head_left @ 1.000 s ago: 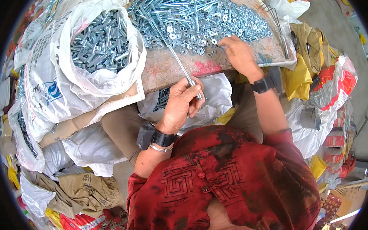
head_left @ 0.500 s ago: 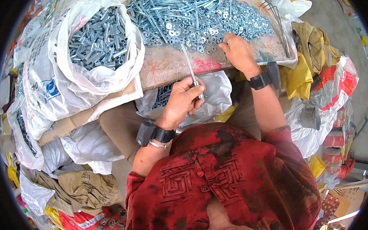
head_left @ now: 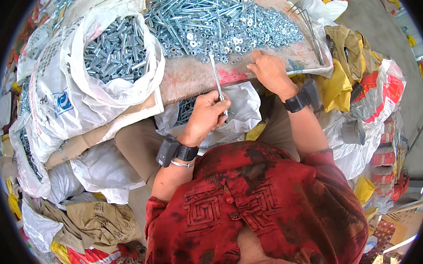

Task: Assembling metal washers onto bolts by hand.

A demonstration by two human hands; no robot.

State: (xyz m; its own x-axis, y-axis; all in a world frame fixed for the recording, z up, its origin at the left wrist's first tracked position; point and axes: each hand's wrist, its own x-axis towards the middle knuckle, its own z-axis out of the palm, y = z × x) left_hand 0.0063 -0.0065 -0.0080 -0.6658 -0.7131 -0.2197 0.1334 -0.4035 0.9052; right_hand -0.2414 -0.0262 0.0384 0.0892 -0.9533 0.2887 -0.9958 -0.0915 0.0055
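Note:
My left hand (head_left: pixel 205 115) is closed around a long, thin silvery bolt (head_left: pixel 216 75), which tilts up and away over the table edge. Its far end reaches close to loose washers (head_left: pixel 196 39). My right hand (head_left: pixel 272 74) hovers above the table's near edge, just right of the bolt, with its fingers bent together. Whatever may be between those fingertips is too small or hidden to make out. Beyond both hands spreads a heap of long bolts (head_left: pixel 188 13), with washers in front and small nuts (head_left: pixel 284 31) toward the right.
A white woven sack (head_left: pixel 152 77) full of short metal sleeves (head_left: pixel 113 50) stands at the left. Below the table edge, an open white bag (head_left: pixel 243 102) holds more bolts. Bent wire rods (head_left: pixel 315 35) lie at the table's right end, near yellow and brown sacks (head_left: pixel 338 85).
My right hand has drawn back slightly from the washers toward the bolt and the table edge. My left hand still grips the bolt. The whole view has shifted a little.

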